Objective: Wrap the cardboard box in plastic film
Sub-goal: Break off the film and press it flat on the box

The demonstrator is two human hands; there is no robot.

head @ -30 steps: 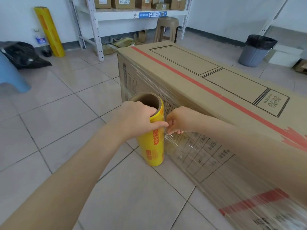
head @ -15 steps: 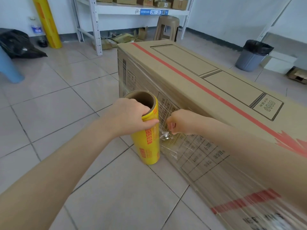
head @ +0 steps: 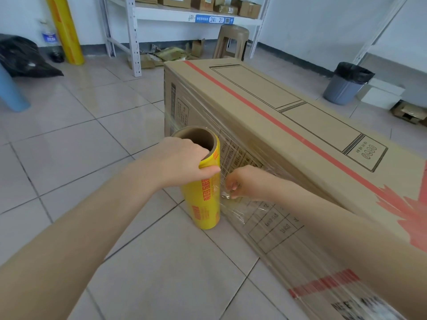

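Bright, even light, soft floor [head: 97, 144] glare; wide-angle bending at edges, motion blur lower right.

Film roll [head: 203, 192] upright on the floor [head: 80, 139], just left of the cardboard box [head: 288, 135].

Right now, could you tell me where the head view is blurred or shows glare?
Head view: motion blur smears the right hand and the cardboard box at its near lower-right end; the plastic film glints; the floor tiles reflect light; straight edges bow from wide-angle distortion.
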